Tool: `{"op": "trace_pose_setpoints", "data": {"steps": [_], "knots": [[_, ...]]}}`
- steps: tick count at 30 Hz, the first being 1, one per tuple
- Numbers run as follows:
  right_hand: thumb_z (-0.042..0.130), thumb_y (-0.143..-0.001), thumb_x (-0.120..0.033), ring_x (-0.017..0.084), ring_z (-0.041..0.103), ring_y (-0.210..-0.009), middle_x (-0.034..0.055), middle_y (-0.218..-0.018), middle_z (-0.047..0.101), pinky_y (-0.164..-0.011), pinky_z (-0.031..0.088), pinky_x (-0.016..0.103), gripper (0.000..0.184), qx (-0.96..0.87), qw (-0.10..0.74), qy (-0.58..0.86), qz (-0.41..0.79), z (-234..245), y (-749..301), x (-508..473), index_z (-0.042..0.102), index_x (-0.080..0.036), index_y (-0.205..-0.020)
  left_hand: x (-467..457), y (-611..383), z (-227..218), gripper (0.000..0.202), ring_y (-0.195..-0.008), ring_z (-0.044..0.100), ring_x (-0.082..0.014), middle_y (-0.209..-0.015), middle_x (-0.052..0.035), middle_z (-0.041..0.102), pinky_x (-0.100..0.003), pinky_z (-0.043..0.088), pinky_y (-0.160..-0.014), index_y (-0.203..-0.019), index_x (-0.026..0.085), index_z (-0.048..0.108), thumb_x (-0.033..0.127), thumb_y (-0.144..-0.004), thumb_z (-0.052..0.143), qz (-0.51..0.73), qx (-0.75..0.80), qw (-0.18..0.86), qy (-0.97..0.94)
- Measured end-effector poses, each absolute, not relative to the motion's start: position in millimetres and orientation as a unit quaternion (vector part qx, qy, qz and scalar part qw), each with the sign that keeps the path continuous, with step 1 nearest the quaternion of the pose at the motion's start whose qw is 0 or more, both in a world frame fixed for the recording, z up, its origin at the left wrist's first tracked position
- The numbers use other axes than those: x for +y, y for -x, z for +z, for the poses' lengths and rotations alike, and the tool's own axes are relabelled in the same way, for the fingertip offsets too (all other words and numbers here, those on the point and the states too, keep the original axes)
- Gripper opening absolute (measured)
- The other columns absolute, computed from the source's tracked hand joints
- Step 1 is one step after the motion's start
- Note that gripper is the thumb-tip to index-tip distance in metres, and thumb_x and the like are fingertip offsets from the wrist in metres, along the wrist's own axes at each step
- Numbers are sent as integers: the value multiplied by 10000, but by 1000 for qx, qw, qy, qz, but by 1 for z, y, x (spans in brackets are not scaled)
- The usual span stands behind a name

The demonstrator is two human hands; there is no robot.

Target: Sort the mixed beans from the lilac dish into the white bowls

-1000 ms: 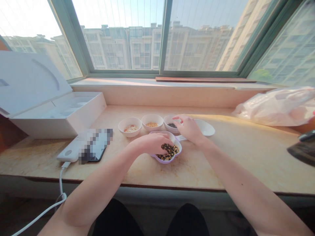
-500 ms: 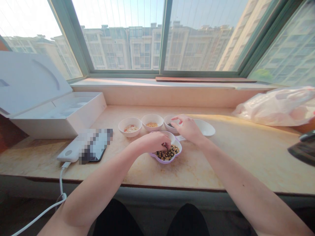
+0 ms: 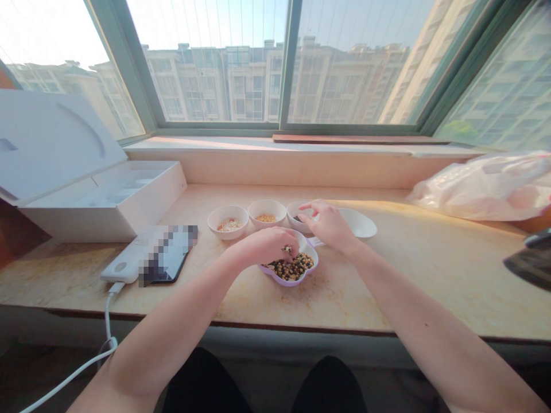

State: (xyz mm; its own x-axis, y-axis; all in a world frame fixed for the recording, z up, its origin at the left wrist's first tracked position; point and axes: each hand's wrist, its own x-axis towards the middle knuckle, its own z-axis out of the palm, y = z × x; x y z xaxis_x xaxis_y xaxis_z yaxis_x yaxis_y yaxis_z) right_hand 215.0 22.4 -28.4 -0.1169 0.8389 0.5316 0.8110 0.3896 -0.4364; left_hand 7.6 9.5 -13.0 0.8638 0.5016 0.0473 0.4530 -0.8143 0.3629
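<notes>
A lilac-rimmed bowl (image 3: pixel 289 283) holds mixed dark and yellowish beans (image 3: pixel 297 267). My left hand (image 3: pixel 278 245) is over its left side, fingers curled round a few of the beans, some showing between them. Over the right part of a small white bowl with dark contents (image 3: pixel 293 209) is my right hand (image 3: pixel 329 222), its fingers apart with nothing visible in them. To the left stand a white bowl of yellowish grains (image 3: pixel 267 207) and a white bowl of pale and reddish bits (image 3: pixel 228 234). Behind my right wrist lies a white oval dish (image 3: pixel 365 228), partly hidden.
An open white box (image 3: pixel 148 203) stands at the left, with a white power bank (image 3: pixel 123 265) and a phone (image 3: pixel 174 265) in front of it. A white cable (image 3: pixel 107 321) hangs off the counter edge. At the right are a plastic bag (image 3: pixel 482 186) and a dark object (image 3: pixel 529 261).
My left hand has risen slightly over the bean bowl, and beans now show more plainly in its fingers. My right hand has hardly moved.
</notes>
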Motion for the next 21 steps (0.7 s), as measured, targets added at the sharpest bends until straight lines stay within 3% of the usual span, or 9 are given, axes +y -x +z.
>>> {"op": "trace_pose_setpoints", "data": {"steps": [9, 12, 15, 18, 21], "knots": [[665, -900, -275, 224, 679, -851, 103, -1093, 759, -835, 530, 374, 193, -739, 377, 558, 31, -25, -214, 20, 781, -193, -1030, 7, 0, -9, 108, -924, 680, -168, -1031, -36, 736, -274, 486, -880, -873, 172, 758, 150, -927, 668, 117, 280, 193, -933], [651, -910, -323, 211, 661, -774, 96, -1013, 777, -800, 514, 367, 205, -721, 391, 569, 56, -19, -214, 19, 784, -185, -984, 9, -1, -12, 146, -904, 682, -176, -991, -28, 732, -280, 493, -850, -863, 193, 769, 188, -943, 647, 140, 295, 172, -929], [600, -943, -520, 193, 622, -685, 77, -798, 746, -691, 476, 332, 404, -721, 392, 546, 166, -13, -213, 14, 763, -165, -836, 14, -1, -15, 132, -912, 680, -180, -979, -25, 725, -292, 501, -852, -843, 209, 768, 214, -931, 670, 217, 324, 136, -911], [566, -881, -746, 135, 492, -531, 15, -570, 592, -537, 359, 285, 621, -733, 348, 484, 326, -10, -209, 8, 706, -161, -727, 17, -1, -17, 90, -905, 677, -172, -976, -23, 719, -304, 506, -862, -844, 212, 762, 228, -916, 711, 318, 339, 112, -878], [668, -802, -755, 94, 385, -479, -37, -518, 496, -492, 270, 261, 597, -723, 318, 435, 432, -10, -203, 3, 706, -161, -766, 18, -1, -18, 119, -844, 661, -152, -923, -9, 703, -292, 500, -830, -787, 204, 740, 198, -904, 724, 370, 342, 89, -859]]}}
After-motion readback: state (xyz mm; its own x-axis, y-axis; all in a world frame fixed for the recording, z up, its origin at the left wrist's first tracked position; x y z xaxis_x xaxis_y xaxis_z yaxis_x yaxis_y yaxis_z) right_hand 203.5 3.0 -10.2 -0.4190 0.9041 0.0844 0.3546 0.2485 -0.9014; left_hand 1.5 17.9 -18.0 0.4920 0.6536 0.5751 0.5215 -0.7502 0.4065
